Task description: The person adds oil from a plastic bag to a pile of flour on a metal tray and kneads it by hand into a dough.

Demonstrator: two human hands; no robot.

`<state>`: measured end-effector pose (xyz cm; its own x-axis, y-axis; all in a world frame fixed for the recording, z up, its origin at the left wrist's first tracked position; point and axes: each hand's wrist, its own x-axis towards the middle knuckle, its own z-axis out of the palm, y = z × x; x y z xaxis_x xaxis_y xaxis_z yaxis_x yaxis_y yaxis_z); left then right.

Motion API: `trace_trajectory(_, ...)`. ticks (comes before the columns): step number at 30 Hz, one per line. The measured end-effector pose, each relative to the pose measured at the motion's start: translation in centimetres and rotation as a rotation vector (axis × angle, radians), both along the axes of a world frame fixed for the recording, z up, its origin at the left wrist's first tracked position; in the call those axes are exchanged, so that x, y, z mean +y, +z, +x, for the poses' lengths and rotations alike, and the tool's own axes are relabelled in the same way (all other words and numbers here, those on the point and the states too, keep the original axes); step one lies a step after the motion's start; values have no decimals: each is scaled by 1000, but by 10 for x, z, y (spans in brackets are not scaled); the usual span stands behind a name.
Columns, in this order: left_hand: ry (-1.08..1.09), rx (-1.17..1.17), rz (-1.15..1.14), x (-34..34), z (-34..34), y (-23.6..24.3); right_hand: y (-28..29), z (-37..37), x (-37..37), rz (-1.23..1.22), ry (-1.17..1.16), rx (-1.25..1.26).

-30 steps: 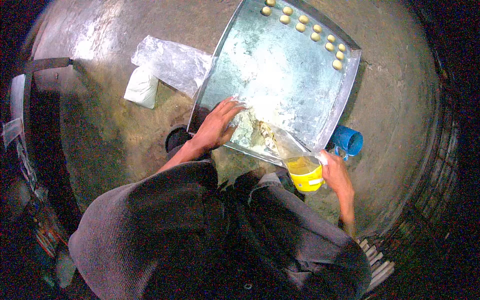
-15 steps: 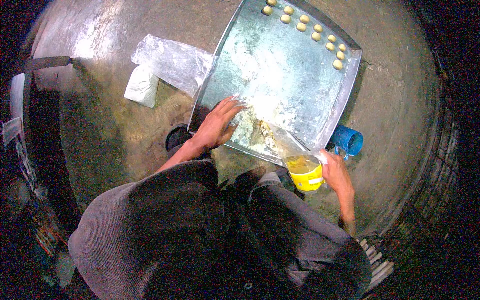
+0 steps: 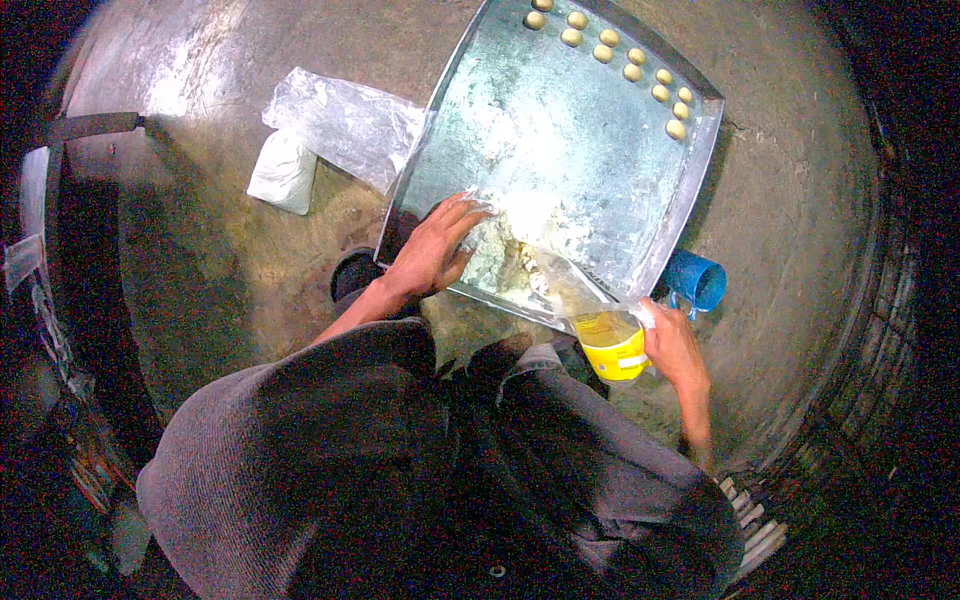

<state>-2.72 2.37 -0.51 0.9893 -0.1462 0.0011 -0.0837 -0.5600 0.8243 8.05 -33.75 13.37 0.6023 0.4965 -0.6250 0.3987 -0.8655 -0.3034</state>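
Observation:
A large metal tray (image 3: 590, 205) lies on the floor in front of me, dusted with flour. At its near side sits a heap of flour (image 3: 490, 255) with a yellowish, wet-looking patch. My left hand (image 3: 435, 245) is at the heap's left edge, fingers stretched out and floury, holding nothing. My right hand (image 3: 674, 345) grips a clear plastic pouch with yellow print (image 3: 613, 352) at its right side. The pouch is tilted over the tray's near edge, its clear end pointing at the wet patch. Whether anything flows out, I cannot tell.
Several small round dough balls (image 3: 632, 72) line the tray's far right side. A blue plastic mug (image 3: 697, 281) lies on its side to the right. Left of the tray are a clear plastic bag (image 3: 345, 120) and a white packet (image 3: 284, 172) on the concrete floor (image 3: 220, 270).
The pouch and my right hand have shifted very slightly. My left hand stays in the same place.

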Motion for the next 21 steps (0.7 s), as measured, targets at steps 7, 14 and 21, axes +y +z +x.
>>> trace_trajectory(7, 3, 5, 7, 1, -1, 0, 13, -3, 13, -7, -46, -19)
trace_trajectory(14, 8, 1, -2, 1, 1, 4, 8, -6, 2, 12, -56, -33)
trace_trajectory(21, 29, -8, 21, 0, -1, 0, 14, -7, 0, 13, -71, -18)
